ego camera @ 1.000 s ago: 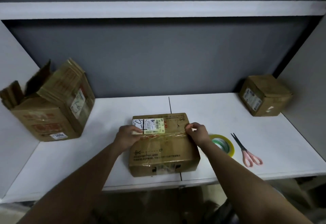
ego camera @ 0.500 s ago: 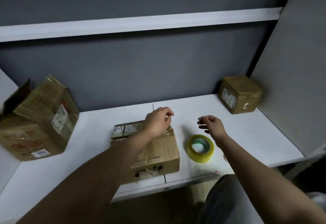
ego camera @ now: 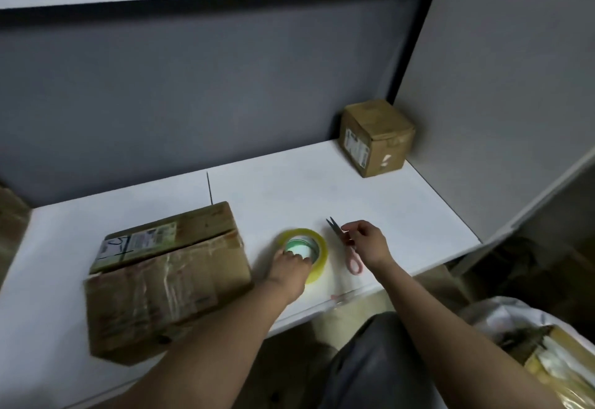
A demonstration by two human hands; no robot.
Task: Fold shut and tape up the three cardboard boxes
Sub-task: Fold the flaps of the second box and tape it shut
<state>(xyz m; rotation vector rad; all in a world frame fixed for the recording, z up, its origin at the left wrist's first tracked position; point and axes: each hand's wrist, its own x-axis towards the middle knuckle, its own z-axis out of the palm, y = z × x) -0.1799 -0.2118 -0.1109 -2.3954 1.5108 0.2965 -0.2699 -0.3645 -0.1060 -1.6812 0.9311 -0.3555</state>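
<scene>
Both hands are down at the tools, right of the near box [ego camera: 167,276]. Left hand [ego camera: 289,265] sits on the tape roll [ego camera: 304,252], fingertips curled over its near rim & into the core, so it's grasping the roll. Right hand [ego camera: 365,242] hovers over the scissors [ego camera: 346,247], fingers loosely curled, thumb & forefinger close to the blades; can't tell if it's actually pinching them yet or just touching.

Near box lies on the white shelf [ego camera: 322,183], left-centre, flaps folded down w/ a seam across the top; glossy tape shows on its near half, but blur hides whether the seam is fully covered. Small box [ego camera: 376,138] stands far right in the corner, looks closed. A third box [ego camera: 9,215] is only a sliver at the far left edge, state unknown.

Step, as I read it: picking up tape + scissors for the next strip. To do it well:
- lift roll by the core, find the loose end before moving over
- take scissors by the pink handles, not the blades
- keep seam pressed flat, run strip along it & over both ends
- cut clean, rub down
</scene>
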